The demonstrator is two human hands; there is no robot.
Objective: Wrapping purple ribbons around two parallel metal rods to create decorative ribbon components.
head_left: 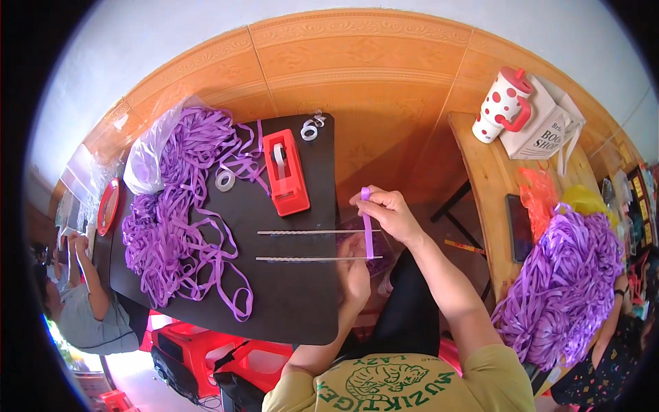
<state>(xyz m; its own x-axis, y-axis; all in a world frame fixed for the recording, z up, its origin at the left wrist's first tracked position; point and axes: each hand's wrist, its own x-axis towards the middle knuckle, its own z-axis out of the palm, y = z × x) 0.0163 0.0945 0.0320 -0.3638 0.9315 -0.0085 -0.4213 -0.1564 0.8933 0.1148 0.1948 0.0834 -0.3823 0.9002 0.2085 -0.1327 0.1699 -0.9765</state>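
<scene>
Two thin twisted metal rods (pixel 302 259) lie parallel and stick out past the right edge of the dark table. A narrow strip of purple ribbon (pixel 368 230) runs across their free ends. My right hand (pixel 388 211) is closed in a pinch on the ribbon's upper end, beyond the farther rod. My left hand (pixel 353 275) is beneath the rods, beside the ribbon. Its fingers look bent together behind the rods and the strip. What they hold, if anything, is hidden.
On the dark table (pixel 288 302) are a heap of purple ribbon (pixel 161 240), a red tape dispenser (pixel 287 175) and tape rolls (pixel 224 180). A wooden table (pixel 473 165) at right bears a tumbler (pixel 503 103), a bag (pixel 539 123), a phone (pixel 519 226) and more ribbon (pixel 566 288). People sit on both sides.
</scene>
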